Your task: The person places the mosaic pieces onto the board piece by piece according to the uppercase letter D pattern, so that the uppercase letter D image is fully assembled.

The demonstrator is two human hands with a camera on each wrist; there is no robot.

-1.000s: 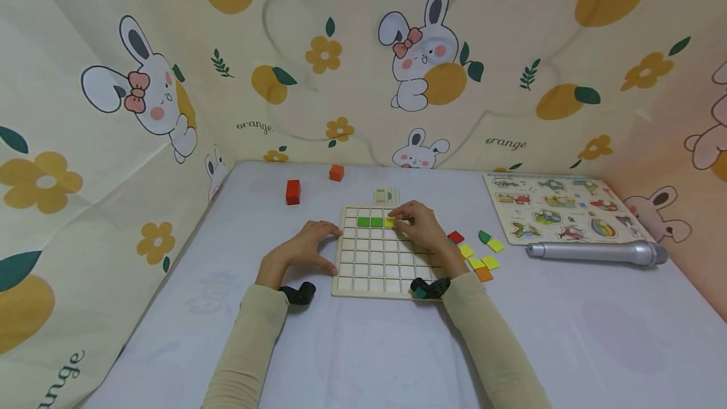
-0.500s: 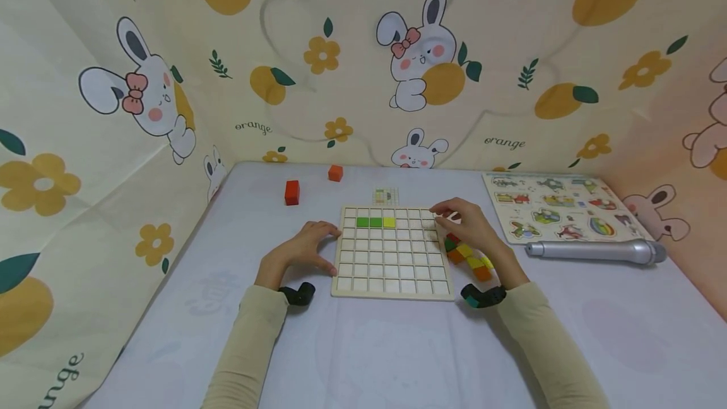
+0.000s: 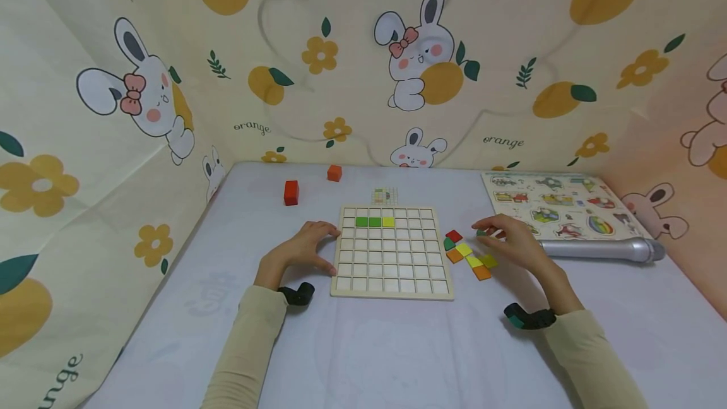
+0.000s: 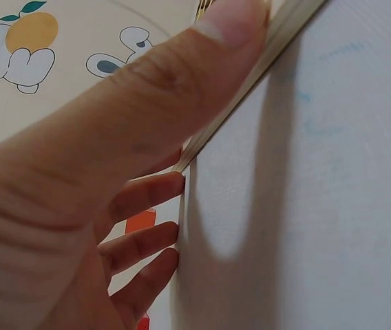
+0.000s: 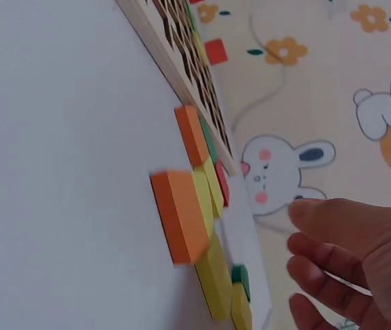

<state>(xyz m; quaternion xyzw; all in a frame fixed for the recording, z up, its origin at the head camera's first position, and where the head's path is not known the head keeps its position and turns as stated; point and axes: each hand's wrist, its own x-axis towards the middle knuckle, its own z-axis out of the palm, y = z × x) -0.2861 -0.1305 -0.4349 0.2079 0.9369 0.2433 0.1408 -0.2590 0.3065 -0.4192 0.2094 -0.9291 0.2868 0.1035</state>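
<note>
A pale wooden grid board [image 3: 392,264] lies before me, with two green square tiles [image 3: 368,222] and one yellow tile [image 3: 389,222] in its second row. My left hand [image 3: 301,250] touches the board's left edge with thumb and fingertips spread along it; in the left wrist view the thumb [image 4: 154,82] lies at that edge. To the right of the board my right hand [image 3: 511,242] hovers above the loose pieces, its fingers loosely bent and holding nothing. Right under those fingertips is a green rounded piece [image 5: 240,280]. An orange tile [image 5: 180,216] shows large in the right wrist view.
Several loose tiles, among them a red tile [image 3: 454,236], lie beside the board's right edge. A small pattern card [image 3: 385,195] is behind the board. Two red-orange blocks [image 3: 291,193] stand back left. A picture puzzle board [image 3: 562,204] and a silver microphone [image 3: 602,248] lie right.
My right hand has left the yellow tile lying in the grid and moved right, past the board's edge, to above the loose pieces. The left hand has stayed at the board's edge.
</note>
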